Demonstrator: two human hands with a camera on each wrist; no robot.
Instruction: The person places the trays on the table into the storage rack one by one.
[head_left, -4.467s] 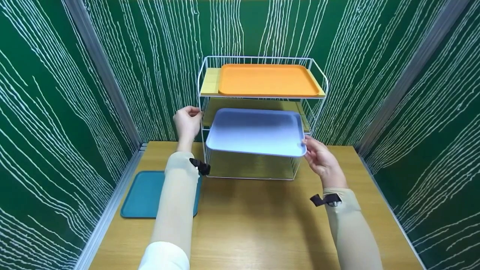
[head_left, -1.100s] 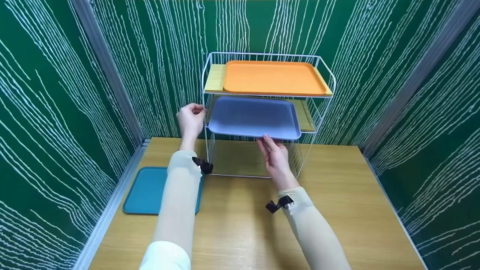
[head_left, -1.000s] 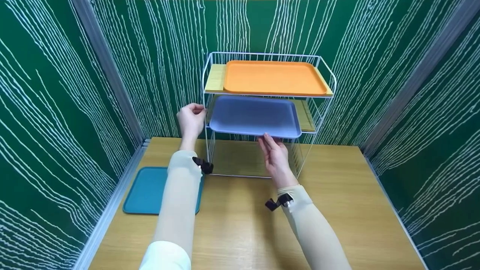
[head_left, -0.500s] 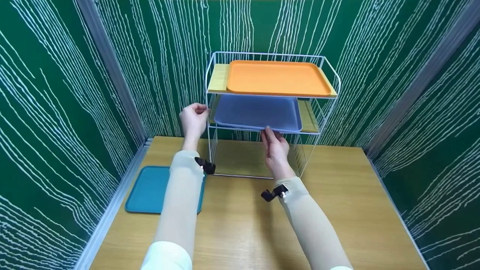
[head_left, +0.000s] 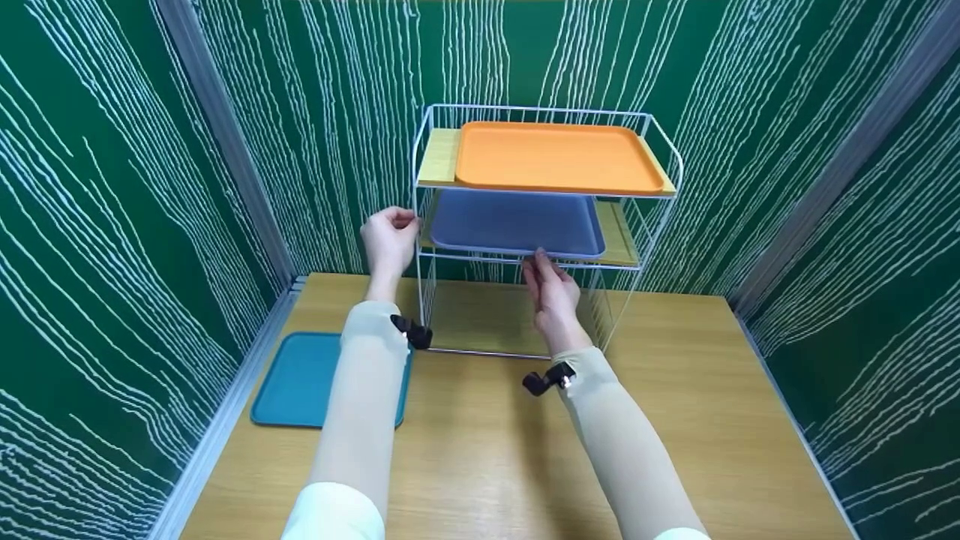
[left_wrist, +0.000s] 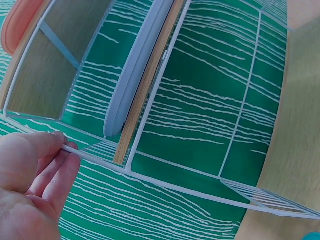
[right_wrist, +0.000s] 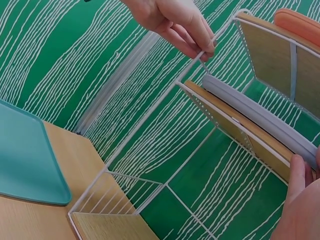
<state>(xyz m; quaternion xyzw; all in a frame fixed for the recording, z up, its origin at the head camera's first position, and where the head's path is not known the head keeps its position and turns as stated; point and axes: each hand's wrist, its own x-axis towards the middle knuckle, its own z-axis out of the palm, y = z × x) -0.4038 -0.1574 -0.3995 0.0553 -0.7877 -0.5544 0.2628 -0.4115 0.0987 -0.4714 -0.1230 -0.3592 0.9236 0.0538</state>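
Observation:
In the head view, my left hand (head_left: 390, 238) pinches the left front post of a white wire rack (head_left: 417, 300). The left wrist view shows the thumb (left_wrist: 47, 142) and fingertips meeting on that thin bar. A blue-purple tray (head_left: 517, 221) lies on the rack's middle shelf, its back part hidden under the top shelf. My right hand (head_left: 553, 296) is at the tray's front rim, fingertips touching it near the middle with fairly straight fingers. From the right wrist view, the tray (right_wrist: 260, 112) sits along the wooden middle board (right_wrist: 235, 122).
An orange tray (head_left: 559, 156) rests on the top shelf. On the table (head_left: 465, 450), left of the rack, lies a teal tray (head_left: 296, 379), partly covered by the left forearm. Green walls (head_left: 847, 225) with white lines surround the table.
The blue-purple tray has gone from in front of the rack back onto the middle shelf. My right hand has shifted from its right corner to the front rim. The left hand keeps its hold.

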